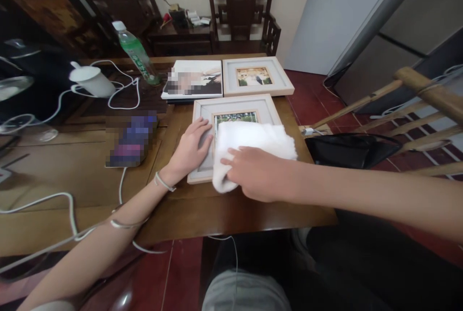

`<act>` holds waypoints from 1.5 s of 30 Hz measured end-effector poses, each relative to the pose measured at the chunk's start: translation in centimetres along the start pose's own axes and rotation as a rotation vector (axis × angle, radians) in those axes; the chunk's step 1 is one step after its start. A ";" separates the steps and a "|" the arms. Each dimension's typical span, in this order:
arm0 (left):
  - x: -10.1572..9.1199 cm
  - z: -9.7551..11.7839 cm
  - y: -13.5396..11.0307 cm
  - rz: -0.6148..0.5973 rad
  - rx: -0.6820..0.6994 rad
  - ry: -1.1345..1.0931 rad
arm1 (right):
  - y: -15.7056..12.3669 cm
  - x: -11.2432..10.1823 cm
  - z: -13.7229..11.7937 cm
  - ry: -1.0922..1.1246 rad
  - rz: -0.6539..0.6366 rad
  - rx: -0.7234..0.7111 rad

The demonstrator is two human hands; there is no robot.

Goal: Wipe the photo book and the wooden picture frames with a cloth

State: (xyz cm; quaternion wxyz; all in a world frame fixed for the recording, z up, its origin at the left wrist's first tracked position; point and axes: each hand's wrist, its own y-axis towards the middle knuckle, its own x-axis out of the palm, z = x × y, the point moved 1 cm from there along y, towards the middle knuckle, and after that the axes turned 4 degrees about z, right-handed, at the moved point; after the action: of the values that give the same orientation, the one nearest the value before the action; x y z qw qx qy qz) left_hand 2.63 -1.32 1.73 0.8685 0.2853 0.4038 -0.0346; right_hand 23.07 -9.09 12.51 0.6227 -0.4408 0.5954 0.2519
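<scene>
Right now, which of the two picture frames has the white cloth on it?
The nearer frame: the white cloth lies on it under the right hand, with the left hand flat on its left border. The farther frame lies uncovered.

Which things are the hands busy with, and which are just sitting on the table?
In use: left hand flat on the near picture frame; right hand pressing the white cloth onto it.
Just lying about: second frame, photo book, green bottle, white cup, white cables.
</scene>
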 end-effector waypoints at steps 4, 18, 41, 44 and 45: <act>-0.2 -0.4 0.2 -0.027 0.019 -0.026 | 0.7 0.4 -0.3 -0.017 0.065 -0.039; -0.3 0.3 0.2 -0.162 0.056 0.091 | -6.1 -1.7 4.2 -0.038 -0.197 0.403; -0.3 0.1 -0.5 -0.101 0.024 0.136 | -0.2 2.5 11.5 -0.312 0.080 0.284; -0.1 0.0 -0.5 -0.087 0.018 0.133 | -1.0 2.4 7.1 -0.254 0.005 0.290; 0.0 -0.1 -0.5 -0.080 0.017 0.133 | -1.6 2.1 5.7 -0.231 -0.015 0.282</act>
State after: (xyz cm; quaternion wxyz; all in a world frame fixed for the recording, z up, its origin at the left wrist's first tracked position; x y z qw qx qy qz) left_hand 2.40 -1.73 1.48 0.8353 0.2781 0.4713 -0.0539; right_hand 27.67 -5.50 10.36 0.7444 -0.3216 0.5461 0.2103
